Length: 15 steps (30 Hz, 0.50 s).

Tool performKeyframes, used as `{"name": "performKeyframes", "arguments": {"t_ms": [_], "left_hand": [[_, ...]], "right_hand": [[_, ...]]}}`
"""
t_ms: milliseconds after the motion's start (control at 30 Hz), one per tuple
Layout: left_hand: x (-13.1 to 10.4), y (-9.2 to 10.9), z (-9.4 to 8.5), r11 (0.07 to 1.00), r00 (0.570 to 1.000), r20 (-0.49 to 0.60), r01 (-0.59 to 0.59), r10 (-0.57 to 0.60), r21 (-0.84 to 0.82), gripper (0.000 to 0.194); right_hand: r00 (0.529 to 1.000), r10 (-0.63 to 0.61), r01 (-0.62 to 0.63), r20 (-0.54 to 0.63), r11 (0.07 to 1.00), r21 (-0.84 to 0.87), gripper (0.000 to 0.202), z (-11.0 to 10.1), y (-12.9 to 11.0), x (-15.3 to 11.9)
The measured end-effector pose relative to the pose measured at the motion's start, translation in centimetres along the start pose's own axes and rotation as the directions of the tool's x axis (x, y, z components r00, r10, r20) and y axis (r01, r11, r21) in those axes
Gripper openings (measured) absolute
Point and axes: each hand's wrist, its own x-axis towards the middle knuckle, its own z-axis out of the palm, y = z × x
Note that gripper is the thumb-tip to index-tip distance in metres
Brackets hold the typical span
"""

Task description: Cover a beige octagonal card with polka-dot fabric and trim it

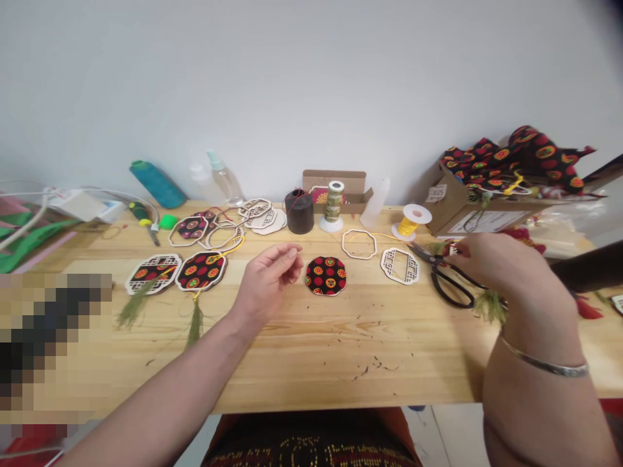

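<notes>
My left hand (272,275) hovers over the table with thumb and fingers drawn together; nothing shows between them. Just right of it lies an eight-lobed panel (326,275) covered in black fabric with red and orange flowers. My right hand (487,256) reaches down at the right, its fingers bent and closed around something small, mostly hidden. Beside and partly under that hand lie black-handled scissors (452,290), blades pointing left. A green tassel (489,306) shows below the wrist. Left of the scissors rests a pale cut-out lattice frame (400,266).
A thin outline frame (359,244) lies near a yellow thread spool (411,222). Behind stand a black thread cone (299,212) and a green spool (333,207). Finished tasselled panels (201,271) lie left. A cardboard box (440,207) of fabric stands at right. Thread scraps dot the front.
</notes>
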Motion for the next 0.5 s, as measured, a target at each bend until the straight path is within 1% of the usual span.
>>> {"name": "performKeyframes", "arguments": {"t_ms": [33,67,100,133,167,200,233,300,333,400,433,500], "left_hand": [[0.0,-0.1,0.0,1.000,1.000,-0.005,-0.007,0.007,-0.004,0.021],[0.0,-0.1,0.0,1.000,1.000,-0.011,-0.013,0.013,-0.011,0.023],[0.0,-0.1,0.0,1.000,1.000,-0.015,-0.016,0.015,-0.017,0.024],[0.0,-0.2,0.1,1.000,1.000,-0.021,-0.015,0.015,-0.020,0.026],[0.0,-0.2,0.1,1.000,0.999,-0.030,-0.014,0.013,-0.017,0.027],[0.0,-0.2,0.1,1.000,0.999,-0.042,-0.014,0.014,-0.009,0.027],[0.1,-0.3,0.1,1.000,0.998,-0.057,-0.018,0.018,0.001,0.028],[0.1,-0.3,0.1,0.999,0.995,-0.088,-0.039,0.041,0.017,0.030],[0.1,-0.3,0.1,0.999,0.994,-0.099,-0.050,0.052,0.023,0.031],[0.1,-0.4,0.1,0.998,0.991,-0.119,-0.057,0.060,0.025,0.032],[0.1,-0.4,0.1,0.998,0.990,-0.128,-0.054,0.057,0.025,0.033],[0.1,-0.6,0.1,0.999,0.989,-0.140,-0.044,0.046,0.023,0.034]], "right_hand": [[0.999,0.018,-0.017,0.035,1.000,-0.026,0.026,-0.7,-1.2,0.0],[0.998,0.008,-0.007,0.055,1.000,-0.024,0.026,-1.2,-2.7,0.1],[0.995,-0.052,0.050,0.080,0.998,0.032,0.027,-1.6,-4.2,0.1],[0.990,-0.122,0.112,0.071,0.985,0.128,0.024,-1.7,-5.9,0.1],[0.973,-0.219,0.194,0.077,0.949,0.249,0.021,-1.6,-7.5,0.1],[0.948,-0.312,0.269,0.063,0.890,0.369,0.016,-1.1,-9.0,0.0],[0.931,-0.363,0.312,0.035,0.843,0.438,0.014,-0.5,-10.4,-0.2],[0.899,-0.435,0.408,-0.055,0.781,0.473,0.036,1.1,-12.3,-0.7],[0.882,-0.464,0.442,-0.083,0.755,0.484,0.048,1.9,-13.0,-1.1],[0.869,-0.486,0.462,-0.091,0.734,0.498,0.070,3.1,-13.6,-1.6],[0.869,-0.488,0.459,-0.082,0.732,0.504,0.078,3.5,-13.7,-1.8],[0.873,-0.484,0.445,-0.062,0.738,0.508,0.086,3.9,-13.7,-1.9]]}}
